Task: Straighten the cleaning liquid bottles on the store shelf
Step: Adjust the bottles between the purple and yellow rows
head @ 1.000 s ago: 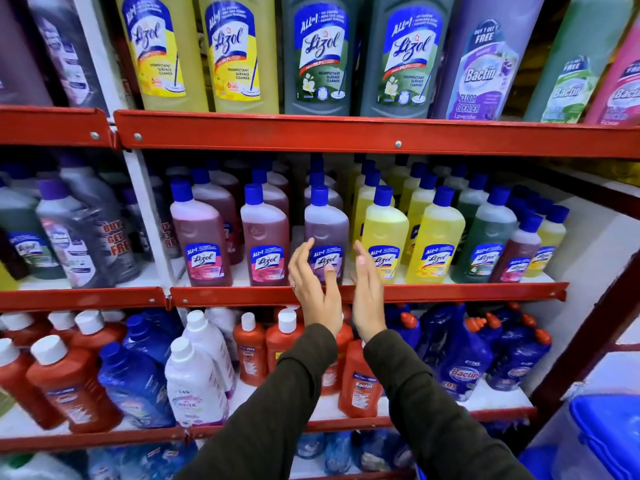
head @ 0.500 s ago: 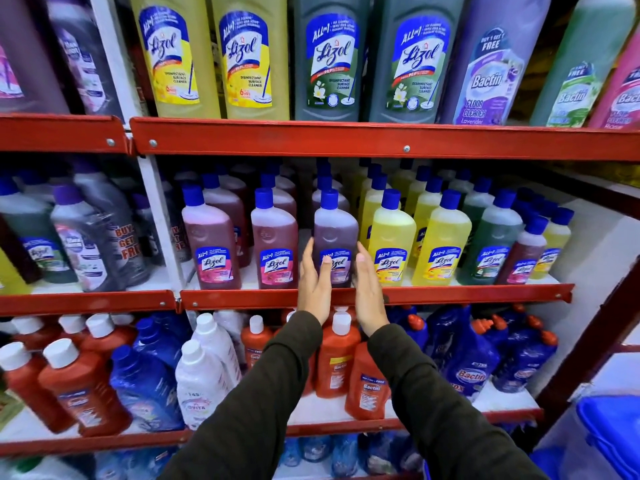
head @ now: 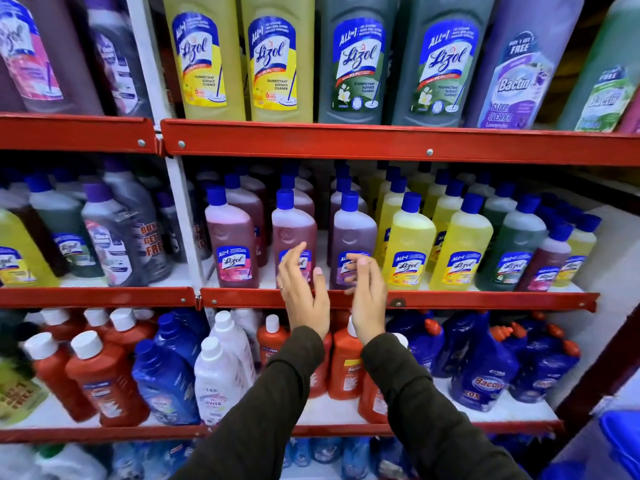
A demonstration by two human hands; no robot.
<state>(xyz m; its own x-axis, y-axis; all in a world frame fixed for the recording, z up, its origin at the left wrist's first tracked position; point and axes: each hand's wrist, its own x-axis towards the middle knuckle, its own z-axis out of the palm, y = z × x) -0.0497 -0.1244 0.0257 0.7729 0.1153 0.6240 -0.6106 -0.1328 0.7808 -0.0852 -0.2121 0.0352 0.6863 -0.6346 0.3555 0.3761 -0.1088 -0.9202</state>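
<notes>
Lizol bottles with blue caps stand in rows on the middle shelf (head: 467,300). From the left the front row holds a pink bottle (head: 230,233), a second pink bottle (head: 294,226), a purple bottle (head: 355,233), two yellow bottles (head: 410,237) and a green bottle (head: 519,244). My left hand (head: 304,292) is raised in front of the second pink bottle's label with its fingers spread and nothing in it. My right hand (head: 367,296) hovers at the purple bottle's label with its fingers curled loosely. Whether they touch the label I cannot tell.
Large Lizol and Bactin bottles (head: 356,64) fill the top shelf. On the lower shelf stand orange bottles (head: 104,382), white bottles (head: 216,375) and blue Bactin bottles (head: 481,368). A white upright post (head: 180,188) divides the bays. A blue bin (head: 620,441) sits at lower right.
Both hands were flanking the purple bottle. My left hand has moved left to the second pink bottle, and my right hand now sits in front of the purple one. The view has moved closer.
</notes>
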